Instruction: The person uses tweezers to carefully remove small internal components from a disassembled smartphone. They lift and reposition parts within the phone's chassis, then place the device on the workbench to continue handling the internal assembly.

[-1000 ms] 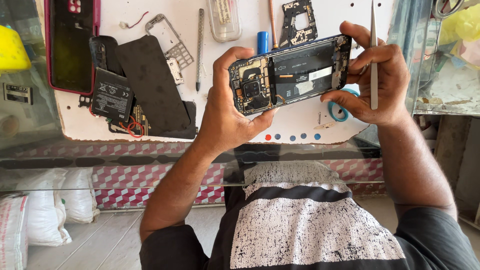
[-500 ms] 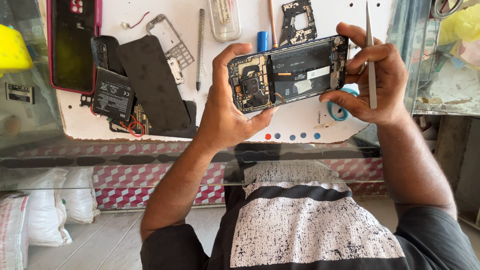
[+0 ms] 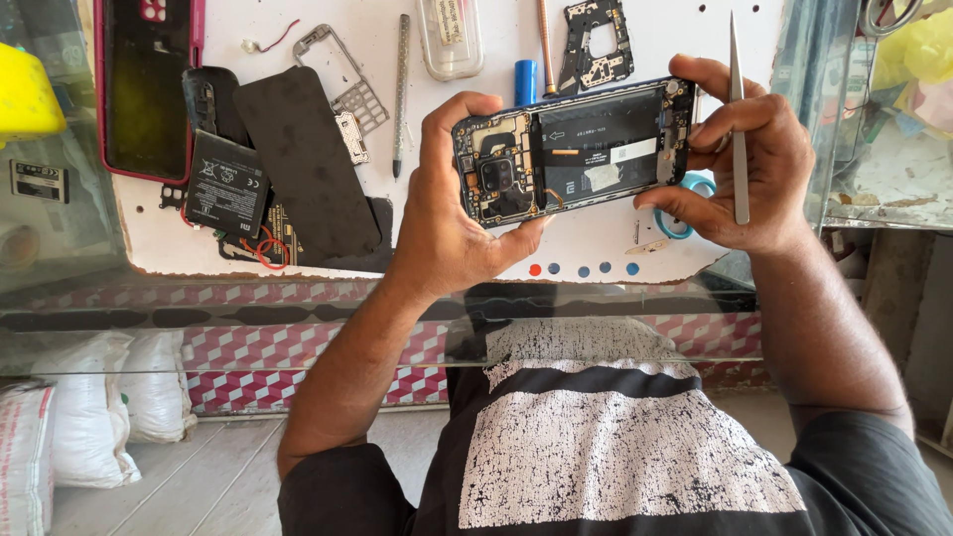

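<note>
An opened smartphone [image 3: 576, 151] with its back cover off, battery and circuit board showing, is held level above the white work mat [image 3: 328, 256]. My left hand [image 3: 449, 213] grips its camera end, thumb below and fingers over the top edge. My right hand [image 3: 747, 164] pinches the other end between thumb and fingers. The same hand also carries metal tweezers [image 3: 738, 119], pointing away from me along the fingers.
On the mat lie a loose black battery [image 3: 226, 184], a dark back panel [image 3: 303, 159], a red-framed phone [image 3: 149, 84], a metal frame part [image 3: 342, 84], a thin pen-like tool [image 3: 400, 89], a blue cylinder [image 3: 525, 81] and a black bracket [image 3: 599, 42]. A yellow object [image 3: 25, 94] sits far left. Glass counter edge [image 3: 199, 318] runs below.
Both hands have shifted the phone slightly; the tweezers tilted a little. Otherwise the scene is the same.
</note>
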